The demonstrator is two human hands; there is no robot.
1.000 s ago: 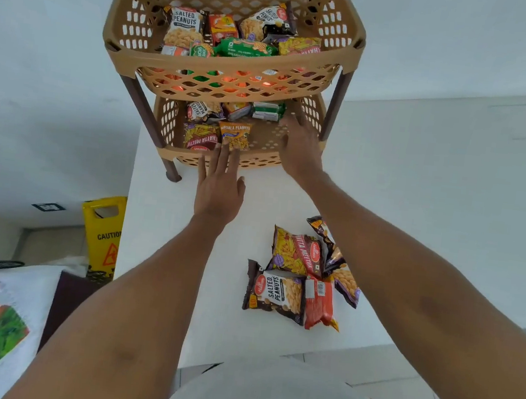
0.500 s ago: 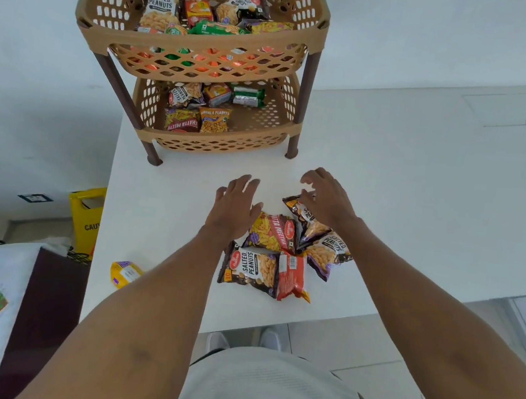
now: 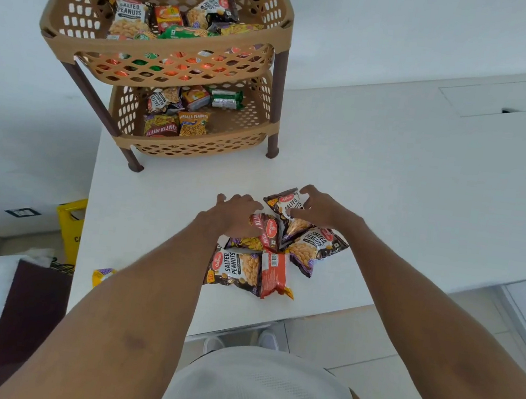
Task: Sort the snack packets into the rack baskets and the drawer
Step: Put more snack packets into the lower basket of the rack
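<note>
A pile of snack packets lies near the front edge of the white table point(image 3: 388, 181). My right hand point(image 3: 322, 209) pinches the top salted peanuts packet point(image 3: 282, 201) between thumb and fingers. My left hand point(image 3: 233, 215) rests with curled fingers on the red and yellow Khatta Meetha packet point(image 3: 266, 232); its grip is hidden. Another salted peanuts packet point(image 3: 315, 244) lies to the right, a third point(image 3: 236, 266) in front, next to a red packet point(image 3: 274, 274). The tan two-tier rack stands at the table's far left; its top basket point(image 3: 160, 53) and lower basket point(image 3: 195, 149) both hold several packets.
A small yellow packet point(image 3: 102, 274) lies by the table's left edge, partly behind my left arm. A yellow caution sign point(image 3: 70, 226) stands on the floor to the left. A recessed panel point(image 3: 496, 98) is set in the table at far right. No drawer is in view.
Both hands came back from the lower basket to the pile on the table. The right hand has closed on the top salted peanuts packet, and the left has settled on the Khatta Meetha packet.
</note>
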